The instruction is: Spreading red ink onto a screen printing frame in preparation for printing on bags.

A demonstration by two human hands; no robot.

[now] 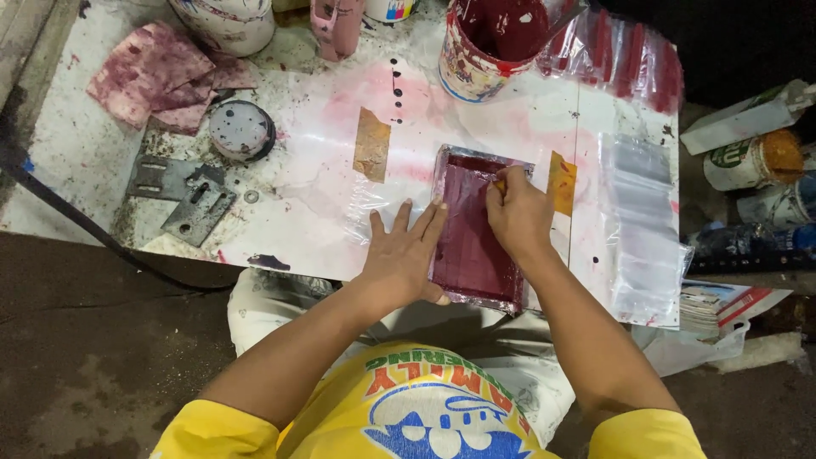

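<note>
A small rectangular printing screen (470, 246) with a metal frame and dark red ink lies on a white, paint-stained table (76, 161). My left hand (402, 252) lies flat against the screen's left edge, fingers spread, holding it down. My right hand (516, 210) is closed on a small yellowish scraper (501, 181) pressed onto the upper part of the red mesh. A clear plastic sheet (374, 200) lies under the screen, fixed with brown tape (371, 144) on the left and orange tape (561, 183) on the right.
A bucket of red ink (489, 42) stands at the back. Clear plastic bags (642, 225) lie to the right, red-stained ones (625, 55) behind. Stained rags (157, 76), a round lid (241, 130) and metal brackets (183, 195) lie left. Paint cans (752, 161) stand off the right edge.
</note>
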